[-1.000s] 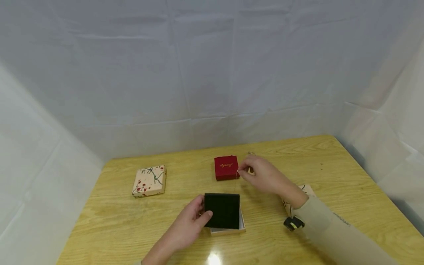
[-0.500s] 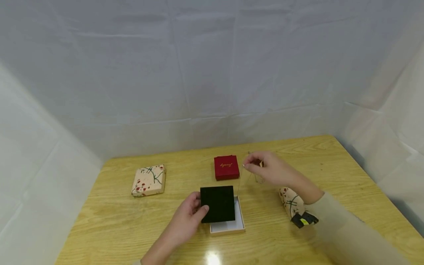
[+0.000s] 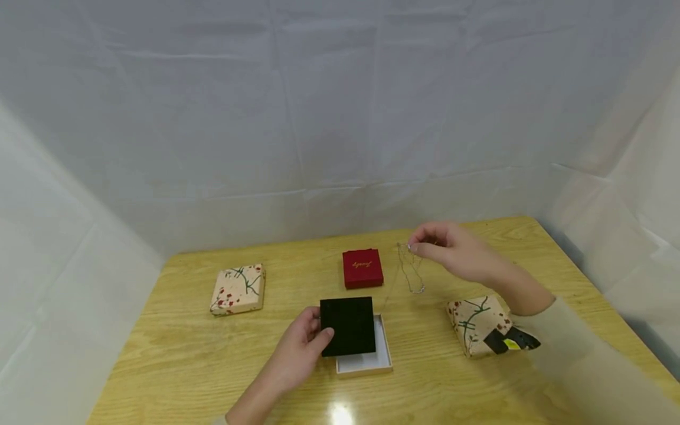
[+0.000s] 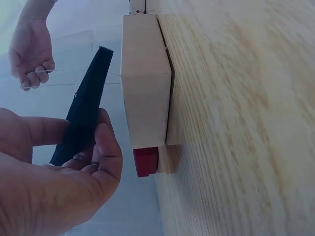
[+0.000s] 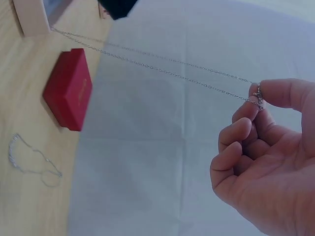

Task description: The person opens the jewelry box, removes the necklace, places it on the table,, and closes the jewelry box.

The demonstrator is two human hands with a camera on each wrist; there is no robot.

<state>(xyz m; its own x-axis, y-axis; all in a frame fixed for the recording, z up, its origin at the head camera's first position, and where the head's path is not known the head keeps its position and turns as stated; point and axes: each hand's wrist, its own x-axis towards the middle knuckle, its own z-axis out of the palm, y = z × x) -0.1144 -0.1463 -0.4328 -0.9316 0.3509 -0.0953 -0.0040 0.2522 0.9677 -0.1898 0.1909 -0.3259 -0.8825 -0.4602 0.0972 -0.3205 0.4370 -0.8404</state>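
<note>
My left hand (image 3: 292,354) holds a flat black pad (image 3: 347,326) by its left edge, thumb on its face and fingers behind. The pad is raised and tilted over an open shallow box (image 3: 365,371) with a pale inside. My right hand (image 3: 462,251), lifted to the back right, pinches a thin silver necklace (image 5: 204,85) between thumb and fingertips. In the right wrist view, two taut strands run from those fingertips down towards the box; where they end is hidden. A second silver necklace (image 3: 416,283) lies loose on the table below the right hand.
A small red box (image 3: 363,269) with gold lettering sits behind the open box. One flower-patterned box (image 3: 239,289) stands at the left, and another patterned piece (image 3: 473,323) lies at the right under the right forearm. Pale cloth (image 3: 340,118) hangs behind the wooden table.
The right hand has moved back and right, away from the pad, drawing the necklace out. The pad has shifted slightly left and up, baring more of the box. The loose necklace has come into view.
</note>
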